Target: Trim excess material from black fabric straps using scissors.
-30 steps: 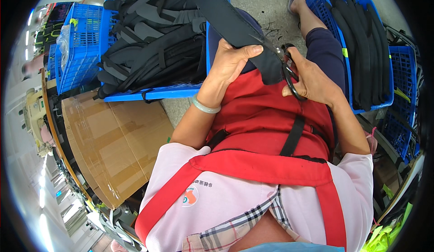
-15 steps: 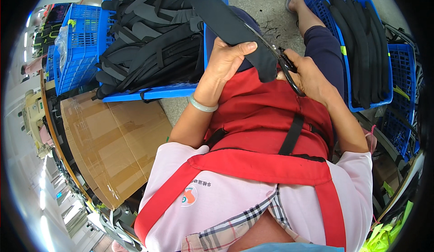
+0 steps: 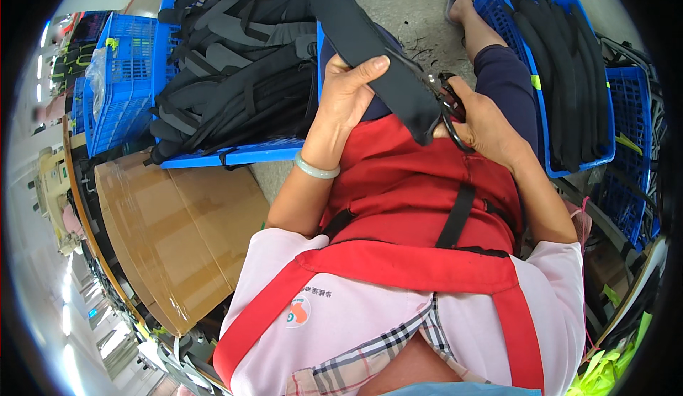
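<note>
A long dark grey padded fabric strap (image 3: 366, 44) runs down from the upper middle toward my lap. My left hand (image 3: 350, 87) is closed on it, thumb on top and fingers beneath. Black-handled scissors (image 3: 454, 120) are in my right hand (image 3: 487, 122), whose fingers are curled round the handle loops. The scissor blades lie along the right edge of the strap near its lower end; how far apart they are is hard to make out. The strap's rounded end hangs just above my red apron (image 3: 420, 190).
A blue crate (image 3: 242, 156) full of black and grey straps stands at left, beside stacked blue crates (image 3: 121, 90) and a cardboard box (image 3: 171, 232). At right, another blue crate (image 3: 544, 136) holds long black padded pieces. Dark thread scraps (image 3: 427, 46) lie on the floor.
The strap's lower end has shifted slightly down and right, and the strap has turned a little. My left hand has moved slightly left and tilted; the scissors remain at the strap's edge.
</note>
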{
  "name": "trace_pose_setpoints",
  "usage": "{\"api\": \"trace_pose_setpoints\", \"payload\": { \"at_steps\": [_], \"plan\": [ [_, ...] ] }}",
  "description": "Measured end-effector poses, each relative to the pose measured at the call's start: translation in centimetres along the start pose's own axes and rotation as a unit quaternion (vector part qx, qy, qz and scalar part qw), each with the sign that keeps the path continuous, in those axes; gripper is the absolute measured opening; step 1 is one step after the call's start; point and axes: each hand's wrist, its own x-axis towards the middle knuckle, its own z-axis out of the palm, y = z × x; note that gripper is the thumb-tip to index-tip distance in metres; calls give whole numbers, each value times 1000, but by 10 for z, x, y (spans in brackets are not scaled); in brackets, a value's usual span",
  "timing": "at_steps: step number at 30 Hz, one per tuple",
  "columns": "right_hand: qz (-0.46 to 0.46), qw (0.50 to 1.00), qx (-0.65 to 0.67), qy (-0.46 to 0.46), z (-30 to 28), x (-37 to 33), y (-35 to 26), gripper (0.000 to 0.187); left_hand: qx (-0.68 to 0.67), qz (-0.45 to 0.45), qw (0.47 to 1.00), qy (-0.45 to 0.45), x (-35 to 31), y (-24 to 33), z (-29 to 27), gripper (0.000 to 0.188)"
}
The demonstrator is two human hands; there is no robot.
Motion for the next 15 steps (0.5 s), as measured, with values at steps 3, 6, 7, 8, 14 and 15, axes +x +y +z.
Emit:
{"api": "trace_pose_setpoints", "payload": {
  "at_steps": [3, 6, 7, 8, 14, 15],
  "plan": [
    [-30, 999, -12, 1, 1, 4, -2, 65, 11, -6, 1000, -3, -4, -2, 1, 10],
    [-20, 999, -17, -18, 1, 7, -8, 68, 3, -13, 1000, 3, -5, -2, 3, 10],
    [-6, 999, -18, -35, 0, 8, -8, 69, -7, -17, 1000, 10, -4, -1, 3, 10],
    [-7, 999, -18, -37, 1, 8, -8, 69, -7, -16, 1000, 12, -4, -2, 4, 10],
    [-31, 999, -17, -22, -3, 2, -7, 68, -19, -10, 1000, 0, -3, -1, 1, 10],
    [-31, 999, -14, -22, -2, 1, -4, 66, -15, -11, 1000, 3, -3, -2, 2, 10]
  ]
}}
